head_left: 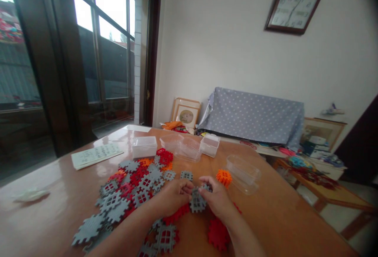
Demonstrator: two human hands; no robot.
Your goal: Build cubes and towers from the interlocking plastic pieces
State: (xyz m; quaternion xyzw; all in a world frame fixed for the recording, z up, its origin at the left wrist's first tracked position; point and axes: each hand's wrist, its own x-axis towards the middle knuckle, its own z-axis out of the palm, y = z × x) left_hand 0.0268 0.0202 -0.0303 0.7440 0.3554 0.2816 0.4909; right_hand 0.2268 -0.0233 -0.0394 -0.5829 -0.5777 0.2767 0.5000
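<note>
Between my two hands is a grey window-shaped interlocking plastic tile with notched edges. My left hand has its fingers curled against the tile's left side. My right hand pinches its upper right side, thumb and fingers closed; a bit of grey shows there, too small to tell apart. Just beyond lies another grey window tile. A stack of orange tiles sits past my right hand, and red tiles lie partly under my right forearm. A heap of grey, red and orange tiles spreads to the left.
Clear plastic containers and a lidded white box stand toward the far side of the wooden table. A paper booklet and a crumpled wrapper lie at left. Behind is a polka-dot cloth cover.
</note>
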